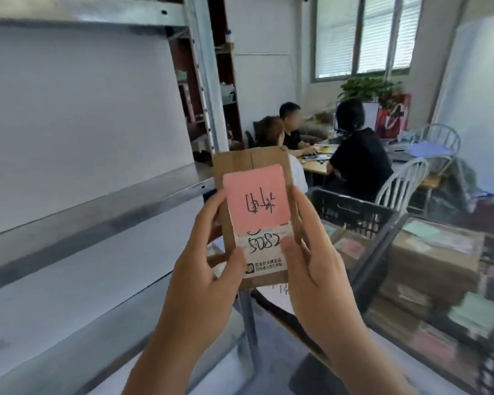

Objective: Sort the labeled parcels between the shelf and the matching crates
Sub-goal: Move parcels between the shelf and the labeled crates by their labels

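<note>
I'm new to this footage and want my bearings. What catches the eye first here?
A brown parcel with a pink label sits dead centre, held up by the left hand and right hand. Metal shelves fill the left side. Lower right, a black crate stands by stacked parcels.

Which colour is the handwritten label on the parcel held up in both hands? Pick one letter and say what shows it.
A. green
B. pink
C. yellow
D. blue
B: the label stuck on the brown parcel is pink with dark handwriting, and the left hand and right hand hold the parcel by its sides beside the shelf.
</note>
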Available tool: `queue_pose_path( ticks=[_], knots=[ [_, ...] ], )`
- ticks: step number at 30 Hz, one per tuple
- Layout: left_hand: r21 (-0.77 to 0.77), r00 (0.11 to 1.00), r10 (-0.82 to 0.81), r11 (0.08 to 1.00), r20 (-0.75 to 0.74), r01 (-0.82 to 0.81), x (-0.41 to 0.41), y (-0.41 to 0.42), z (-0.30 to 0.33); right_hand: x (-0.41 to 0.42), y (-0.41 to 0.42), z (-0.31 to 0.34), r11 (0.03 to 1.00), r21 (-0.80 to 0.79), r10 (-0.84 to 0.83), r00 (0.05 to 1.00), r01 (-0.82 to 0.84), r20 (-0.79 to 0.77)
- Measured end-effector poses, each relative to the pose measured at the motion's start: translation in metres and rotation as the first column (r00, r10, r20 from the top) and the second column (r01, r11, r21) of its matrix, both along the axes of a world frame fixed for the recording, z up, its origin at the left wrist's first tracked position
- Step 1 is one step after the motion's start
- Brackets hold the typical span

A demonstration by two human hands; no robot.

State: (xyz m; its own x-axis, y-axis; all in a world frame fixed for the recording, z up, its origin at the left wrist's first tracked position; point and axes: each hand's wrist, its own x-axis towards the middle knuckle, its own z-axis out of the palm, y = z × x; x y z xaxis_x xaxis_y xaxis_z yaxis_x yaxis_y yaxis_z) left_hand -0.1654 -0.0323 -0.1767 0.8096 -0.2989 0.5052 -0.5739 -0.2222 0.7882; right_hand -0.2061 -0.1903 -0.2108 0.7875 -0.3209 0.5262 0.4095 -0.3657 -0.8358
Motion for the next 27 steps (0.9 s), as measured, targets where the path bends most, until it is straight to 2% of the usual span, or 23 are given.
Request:
queue_pose_path(
  ticks=[4,7,12,17,22,24,27],
  knots=[
    [0.013,0.995,-0.094,0.995,-0.028,0.094,0.012,-0.063,-0.008,-0.001,-0.059,-0.006,0.992,-0.042,-0.123,0.992,0.122,-0.026],
    [0.027,0.980,-0.194,0.980,-0.052,0.196,0.028,-0.099,-0.015,0.007,-0.093,-0.014,0.979,-0.011,-0.206,0.975,0.206,-0.088],
    [0.009,0.921,-0.365,0.929,-0.136,0.370,0.073,-0.140,-0.030,0.035,-0.120,-0.022,0.910,-0.030,-0.412,0.892,0.414,-0.187],
    [-0.046,0.838,-0.516,0.855,-0.179,0.517,0.148,-0.163,-0.055,0.091,-0.127,-0.039,0.836,-0.107,-0.547,0.805,0.537,-0.230],
    [-0.031,0.744,-0.621,0.772,-0.246,0.634,0.251,-0.183,-0.086,0.170,-0.129,-0.068,0.697,-0.196,-0.713,0.638,0.689,-0.292],
    [0.045,0.763,-0.588,0.783,-0.268,0.620,0.293,-0.192,-0.100,0.199,-0.130,-0.085,0.659,-0.264,-0.742,0.552,0.705,-0.380],
    [0.223,0.839,-0.454,0.821,-0.302,0.525,0.353,-0.209,-0.131,0.232,-0.129,-0.123,0.633,-0.351,-0.743,0.414,0.690,-0.526]
  ],
)
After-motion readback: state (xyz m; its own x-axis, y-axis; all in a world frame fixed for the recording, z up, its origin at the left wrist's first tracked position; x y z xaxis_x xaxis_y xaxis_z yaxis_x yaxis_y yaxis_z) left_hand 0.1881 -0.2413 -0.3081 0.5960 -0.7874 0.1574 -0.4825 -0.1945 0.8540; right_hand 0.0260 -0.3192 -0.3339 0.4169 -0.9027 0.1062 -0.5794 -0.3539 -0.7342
